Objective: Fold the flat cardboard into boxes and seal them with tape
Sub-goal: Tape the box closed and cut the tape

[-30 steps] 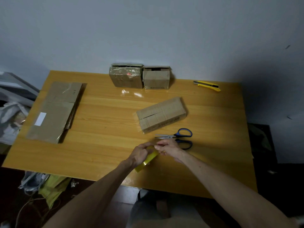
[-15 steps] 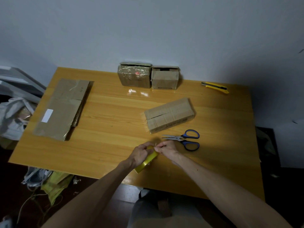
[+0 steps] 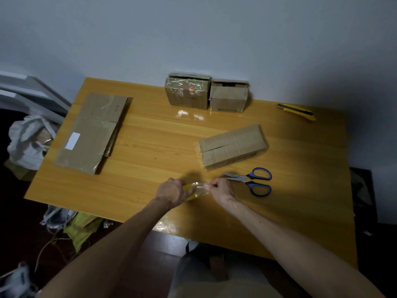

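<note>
My left hand (image 3: 171, 192) grips a yellow-cored roll of clear tape (image 3: 191, 197) just above the table's near edge. My right hand (image 3: 220, 188) pinches the free end of the tape (image 3: 200, 186) and holds a short clear strip stretched from the roll. Beyond my hands lies a folded cardboard box (image 3: 233, 146) with its flap seam facing up. Flat cardboard sheets (image 3: 92, 132) lie stacked at the left of the table. Two folded boxes stand against the wall: a taped box (image 3: 187, 92) and a plain box (image 3: 228, 96).
Blue-handled scissors (image 3: 252, 180) lie just right of my right hand. A yellow utility knife (image 3: 296, 110) rests at the far right of the wooden table (image 3: 161, 143). Bags and clutter (image 3: 28, 143) sit on the floor at the left.
My hands have moved apart, drawing a short length of clear tape off the roll. The camera view has shifted a little.
</note>
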